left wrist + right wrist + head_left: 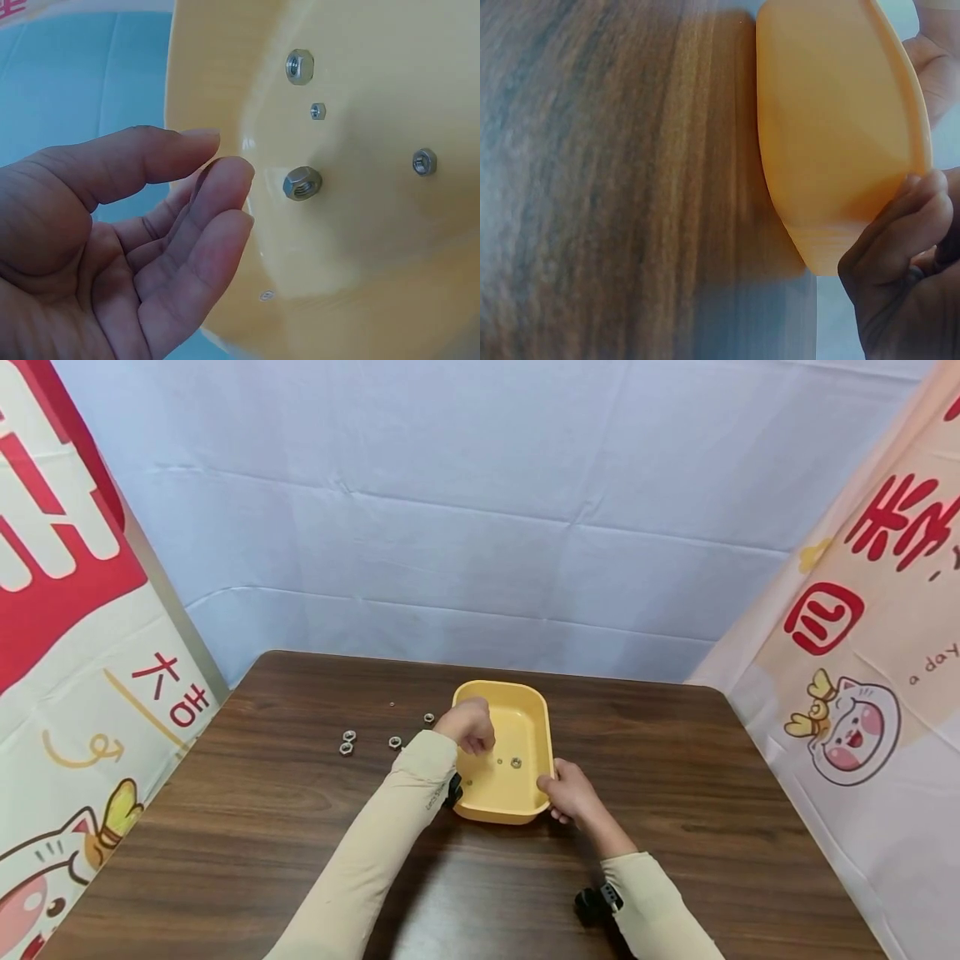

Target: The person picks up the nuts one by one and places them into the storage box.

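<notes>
The left hand (470, 727) is above the left side of the tray (498, 797). Its thumb and fingers (225, 180) curl toward each other with a narrow gap; nothing shows between them. The right hand (573, 790) grips the tray's right rim near the corner closest to the person.

Loose nuts (395, 742) lie on the bench (300, 802), left of the tray. The nearest nut (429, 718) is just beside the tray's left wall, left of the left fingers; the left hand is nearer. The larger loose nuts appear flat, holes upward, without a distinct long axis. The tray's long axis points away from the person. Inside the tray, other nuts (302, 183) rest apart.
</notes>
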Available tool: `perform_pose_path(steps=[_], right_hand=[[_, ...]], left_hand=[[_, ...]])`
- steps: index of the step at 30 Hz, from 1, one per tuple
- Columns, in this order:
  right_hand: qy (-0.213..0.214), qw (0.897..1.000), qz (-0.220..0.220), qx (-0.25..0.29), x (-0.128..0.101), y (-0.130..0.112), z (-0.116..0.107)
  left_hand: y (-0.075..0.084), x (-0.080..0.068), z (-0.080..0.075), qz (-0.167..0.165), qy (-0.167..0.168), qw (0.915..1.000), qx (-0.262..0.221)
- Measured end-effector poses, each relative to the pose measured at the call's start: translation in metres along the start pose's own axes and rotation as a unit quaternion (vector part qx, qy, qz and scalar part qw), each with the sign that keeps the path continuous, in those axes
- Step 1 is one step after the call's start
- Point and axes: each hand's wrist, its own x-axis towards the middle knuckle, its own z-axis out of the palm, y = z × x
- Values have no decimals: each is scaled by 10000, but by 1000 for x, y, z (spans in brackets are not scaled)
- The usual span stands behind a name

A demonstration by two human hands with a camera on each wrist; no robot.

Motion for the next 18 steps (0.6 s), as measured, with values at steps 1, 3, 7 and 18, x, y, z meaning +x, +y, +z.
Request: perform_pose_path(steps=[1,3,7,18], right_hand=[[6,10000,-9,-10,0,0,0],[6,10000,-21,-13,0,-1,1],[2,10000,-34,28,0,0,1],[-27,10000,-22,73,-2,0,0]], left_hand=[[0,-1,-1,6,6,10000,79],[1,-3,-2,72,19,9996,289],[1,-8,-2,603,29,9960,655],[-5,-16,3,1550,110,9696,1889]])
